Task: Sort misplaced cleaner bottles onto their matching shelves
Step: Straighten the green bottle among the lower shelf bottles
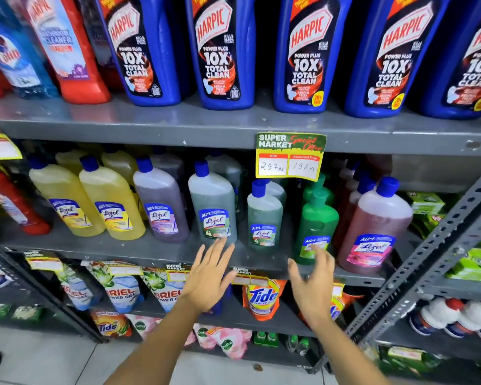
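Both grips were empty. The left hand (206,282) was spread flat with fingers extended, its fingertips just below the dark-green translucent Lizol bottle with the blue cap (213,202). The right hand (313,284) was open and loosely curved, its fingertips overlapping the lower label of the opaque bright-green plastic bottle with the green cap (317,226); actual contact could not be confirmed because of motion blur.

Between the two hands stood a smaller dark-green Lizol bottle (264,215), set slightly back on the grey metal middle shelf (150,250). The hands flanked it, which suggested a two-handed reach toward this green group.

The row ran by colour: two yellow Lizol bottles (95,198), a purple Lizol bottle (161,201), the greens, then a pink Lizol bottle (375,226) at the right. The opaque green bottle differed in cap and body from its neighbours and was judged the likeliest misplaced item.

A yellow and green price tag (290,155) hung from the upper shelf, which carried blue Harpic bottles (303,51) in one row. A red bottle (14,201) leaned at the far left of the middle shelf, apparently also out of place.
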A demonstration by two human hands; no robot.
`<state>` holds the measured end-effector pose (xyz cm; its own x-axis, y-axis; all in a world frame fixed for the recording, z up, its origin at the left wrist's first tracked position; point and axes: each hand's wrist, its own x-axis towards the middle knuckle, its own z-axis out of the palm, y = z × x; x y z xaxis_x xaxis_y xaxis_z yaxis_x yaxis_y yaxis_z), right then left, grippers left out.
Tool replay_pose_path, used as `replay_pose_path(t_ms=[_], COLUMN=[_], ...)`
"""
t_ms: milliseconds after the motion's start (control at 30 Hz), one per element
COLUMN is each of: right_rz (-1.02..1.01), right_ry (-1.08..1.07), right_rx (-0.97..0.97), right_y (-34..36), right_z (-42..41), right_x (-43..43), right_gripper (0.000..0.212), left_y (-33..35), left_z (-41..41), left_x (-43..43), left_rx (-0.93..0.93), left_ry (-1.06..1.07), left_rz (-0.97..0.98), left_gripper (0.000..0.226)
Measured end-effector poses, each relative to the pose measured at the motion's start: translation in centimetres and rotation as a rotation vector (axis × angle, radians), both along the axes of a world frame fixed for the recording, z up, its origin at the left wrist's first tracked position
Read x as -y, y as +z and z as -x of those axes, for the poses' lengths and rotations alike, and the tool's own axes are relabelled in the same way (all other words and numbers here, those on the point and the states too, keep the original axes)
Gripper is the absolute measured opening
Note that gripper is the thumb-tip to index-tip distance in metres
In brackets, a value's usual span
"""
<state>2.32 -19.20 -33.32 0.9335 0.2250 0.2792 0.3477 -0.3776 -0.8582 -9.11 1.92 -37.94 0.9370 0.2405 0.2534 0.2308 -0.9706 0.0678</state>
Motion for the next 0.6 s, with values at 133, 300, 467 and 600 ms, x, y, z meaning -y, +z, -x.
replay_pose_path(t_ms=[133,300,467,600], right_rz=[-0.102,-0.191,-0.025,0.014], right_ry=[0.265,0.4,0.425,0.47], right_rx=[0.469,0.917,1.038,1.048], right_y=[7.8,19.2,24.4,25.7], right_z=[2.3,2.1,3.3,5.7], right_x=[-1.0,-4.3,-9.0,-13.7], right_gripper=[0.045,0.055,0.069,0.069], left_y=[9.0,18.4,23.1,24.5], left_z=[0.4,3.8,9.5,14.5], left_x=[0.0,-1.3,-4.2,-8.2], left_rx=[0.242,0.478,0.583,0.594], left_ry=[-0.077,0.015,0.201,0.298], left_rz=[-0.102,-0.186,-0.233,-0.285], left_gripper=[0.052,0.053,0.054,0.056])
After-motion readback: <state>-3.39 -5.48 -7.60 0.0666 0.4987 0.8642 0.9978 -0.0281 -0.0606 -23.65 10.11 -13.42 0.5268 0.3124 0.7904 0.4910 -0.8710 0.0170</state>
